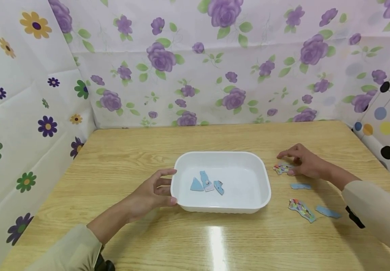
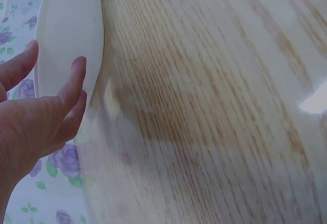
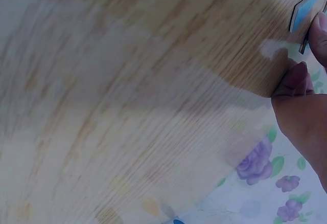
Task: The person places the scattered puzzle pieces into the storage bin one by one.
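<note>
A white plastic tray [image 1: 245, 188] stands mid-table, with several light-blue puzzle pieces [image 1: 206, 181] lying in its left half. My left hand [image 1: 149, 194] is at the tray's left end, thumb and fingertips spread along the rim; the left wrist view shows this hand [image 2: 46, 106] beside the outer wall. To the right of the tray, my right hand [image 1: 308, 163] is over a multicoloured puzzle piece [image 1: 280, 168]. Its thumb is right at the piece's edge, while the index finger reaches out above it. In the right wrist view, the thumb [image 3: 319, 37] overlaps a piece's dark edge.
Nearer the front on the right lie a narrow blue piece [image 1: 300, 186], a larger multicoloured piece [image 1: 302, 210] and another blue piece [image 1: 328, 212]. Flowered sheets [image 1: 188, 90] rise behind the wooden table [image 1: 140, 150] and at both sides.
</note>
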`<move>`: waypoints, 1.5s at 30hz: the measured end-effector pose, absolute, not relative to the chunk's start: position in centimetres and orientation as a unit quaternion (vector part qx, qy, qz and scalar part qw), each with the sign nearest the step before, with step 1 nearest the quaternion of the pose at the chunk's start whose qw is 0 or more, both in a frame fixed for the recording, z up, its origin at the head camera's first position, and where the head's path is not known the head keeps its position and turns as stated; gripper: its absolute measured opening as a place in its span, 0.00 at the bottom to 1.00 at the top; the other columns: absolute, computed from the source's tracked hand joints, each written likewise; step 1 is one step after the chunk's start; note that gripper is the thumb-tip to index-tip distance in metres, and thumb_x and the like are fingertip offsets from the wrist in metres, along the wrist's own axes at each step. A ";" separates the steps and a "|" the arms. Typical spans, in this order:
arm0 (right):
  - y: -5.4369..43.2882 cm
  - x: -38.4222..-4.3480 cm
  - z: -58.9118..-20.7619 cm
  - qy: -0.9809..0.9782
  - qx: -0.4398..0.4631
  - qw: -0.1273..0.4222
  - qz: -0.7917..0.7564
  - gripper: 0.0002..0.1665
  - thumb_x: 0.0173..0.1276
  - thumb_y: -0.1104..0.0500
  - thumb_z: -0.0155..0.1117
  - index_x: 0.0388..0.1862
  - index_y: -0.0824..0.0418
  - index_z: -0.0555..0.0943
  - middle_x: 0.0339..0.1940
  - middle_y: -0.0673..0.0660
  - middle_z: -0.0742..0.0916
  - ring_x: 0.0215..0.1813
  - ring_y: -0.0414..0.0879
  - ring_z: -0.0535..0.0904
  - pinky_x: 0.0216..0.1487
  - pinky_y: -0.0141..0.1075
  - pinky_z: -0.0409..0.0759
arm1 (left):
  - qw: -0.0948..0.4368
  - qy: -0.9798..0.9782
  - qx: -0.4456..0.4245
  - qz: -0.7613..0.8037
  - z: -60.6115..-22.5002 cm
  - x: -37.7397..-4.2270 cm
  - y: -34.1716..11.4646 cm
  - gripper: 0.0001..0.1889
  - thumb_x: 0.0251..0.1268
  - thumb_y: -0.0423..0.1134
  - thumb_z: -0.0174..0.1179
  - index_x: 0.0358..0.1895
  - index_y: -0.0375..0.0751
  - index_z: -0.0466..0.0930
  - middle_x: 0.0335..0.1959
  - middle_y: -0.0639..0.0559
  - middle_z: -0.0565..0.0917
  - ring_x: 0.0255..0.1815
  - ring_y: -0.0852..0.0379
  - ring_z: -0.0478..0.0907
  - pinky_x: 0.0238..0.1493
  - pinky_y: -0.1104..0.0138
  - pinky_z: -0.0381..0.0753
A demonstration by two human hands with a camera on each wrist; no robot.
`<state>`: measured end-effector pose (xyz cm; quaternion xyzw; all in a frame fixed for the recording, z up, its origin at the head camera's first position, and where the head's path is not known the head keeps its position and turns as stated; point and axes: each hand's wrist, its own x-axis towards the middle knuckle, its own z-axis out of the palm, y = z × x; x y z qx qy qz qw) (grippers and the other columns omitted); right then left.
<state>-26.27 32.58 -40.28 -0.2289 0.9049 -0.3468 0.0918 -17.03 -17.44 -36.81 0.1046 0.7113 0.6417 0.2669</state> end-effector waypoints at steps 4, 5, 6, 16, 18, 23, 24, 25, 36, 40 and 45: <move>32.5 -26.1 -40.2 0.908 -0.213 0.097 -0.346 0.18 0.59 0.66 0.70 0.47 0.67 0.75 0.52 0.66 0.64 0.51 0.56 0.59 0.47 0.42 0.66 | 0.268 0.709 0.103 0.644 -36.8 -17.0 -17.4 0.46 0.54 0.31 0.70 0.74 0.51 0.51 0.68 0.38 0.63 0.68 0.41 0.65 0.57 0.55 0.78; 32.5 -26.0 -40.3 0.908 -0.207 0.100 -0.350 0.16 0.60 0.66 0.70 0.45 0.67 0.76 0.52 0.66 0.64 0.51 0.57 0.59 0.48 0.43 0.66 | 0.268 0.708 0.103 0.645 -36.9 -17.0 -17.4 0.47 0.54 0.31 0.70 0.74 0.51 0.51 0.68 0.38 0.63 0.68 0.41 0.65 0.57 0.55 0.78; 32.5 -26.0 -40.3 0.908 -0.205 0.099 -0.351 0.15 0.60 0.66 0.70 0.43 0.67 0.76 0.52 0.66 0.64 0.51 0.56 0.59 0.49 0.41 0.66 | 0.268 0.708 0.103 0.645 -36.9 -17.0 -17.5 0.47 0.54 0.31 0.70 0.74 0.51 0.51 0.68 0.38 0.63 0.68 0.41 0.65 0.57 0.55 0.79; 32.1 -25.4 -40.7 0.923 -0.217 0.072 -0.310 0.09 0.63 0.69 0.65 0.41 0.67 0.76 0.49 0.65 0.66 0.51 0.58 0.63 0.47 0.39 0.70 | 0.271 0.703 0.111 0.648 -37.0 -17.1 -17.5 0.46 0.55 0.30 0.69 0.74 0.49 0.50 0.68 0.36 0.61 0.69 0.39 0.64 0.57 0.55 0.78; 32.1 -25.4 -40.7 0.923 -0.215 0.082 -0.308 0.09 0.64 0.69 0.65 0.41 0.67 0.76 0.50 0.65 0.65 0.52 0.59 0.63 0.49 0.41 0.70 | 0.270 0.703 0.113 0.648 -37.0 -17.1 -17.5 0.46 0.55 0.30 0.69 0.74 0.48 0.49 0.68 0.35 0.61 0.68 0.39 0.64 0.57 0.55 0.79; 32.1 -25.6 -40.0 0.919 -0.213 0.102 -0.315 0.10 0.64 0.68 0.65 0.43 0.67 0.76 0.52 0.68 0.65 0.52 0.61 0.64 0.50 0.50 0.71 | 0.274 0.704 0.107 0.646 -37.0 -17.0 -17.4 0.47 0.55 0.30 0.69 0.74 0.49 0.50 0.69 0.36 0.61 0.68 0.39 0.64 0.57 0.55 0.79; 32.1 -25.7 -39.8 0.918 -0.210 0.105 -0.319 0.10 0.65 0.67 0.65 0.44 0.67 0.76 0.52 0.69 0.64 0.52 0.61 0.64 0.50 0.51 0.71 | 0.274 0.704 0.109 0.646 -37.0 -17.0 -17.4 0.47 0.55 0.30 0.69 0.74 0.48 0.49 0.69 0.36 0.61 0.68 0.39 0.64 0.57 0.54 0.79; 32.2 -25.8 -39.6 0.918 -0.206 0.107 -0.321 0.11 0.65 0.67 0.64 0.45 0.68 0.76 0.53 0.69 0.64 0.53 0.62 0.65 0.51 0.53 0.71 | 0.274 0.705 0.107 0.646 -37.0 -17.0 -17.4 0.47 0.55 0.30 0.69 0.74 0.49 0.50 0.68 0.36 0.61 0.68 0.39 0.64 0.57 0.54 0.79; 32.7 -26.1 -37.7 0.919 -0.154 0.109 -0.345 0.15 0.71 0.65 0.58 0.53 0.71 0.73 0.63 0.73 0.61 0.58 0.66 0.64 0.51 0.55 0.72 | 0.273 0.704 0.107 0.647 -36.9 -17.2 -17.5 0.46 0.55 0.30 0.69 0.74 0.49 0.50 0.68 0.36 0.61 0.68 0.39 0.64 0.56 0.55 0.79; 33.1 -26.1 -36.9 0.917 -0.161 0.102 -0.350 0.17 0.72 0.61 0.58 0.54 0.69 0.72 0.64 0.71 0.63 0.62 0.68 0.64 0.54 0.60 0.72 | 0.270 0.704 0.110 0.648 -37.0 -17.2 -17.4 0.46 0.56 0.30 0.68 0.74 0.48 0.50 0.68 0.35 0.61 0.68 0.38 0.64 0.56 0.55 0.79; 33.6 -26.3 -36.2 0.918 -0.159 0.100 -0.350 0.19 0.73 0.58 0.57 0.57 0.69 0.71 0.64 0.70 0.66 0.64 0.68 0.64 0.56 0.62 0.71 | 0.269 0.704 0.108 0.648 -37.0 -17.2 -17.4 0.46 0.55 0.30 0.69 0.74 0.49 0.51 0.68 0.36 0.62 0.68 0.39 0.65 0.56 0.55 0.79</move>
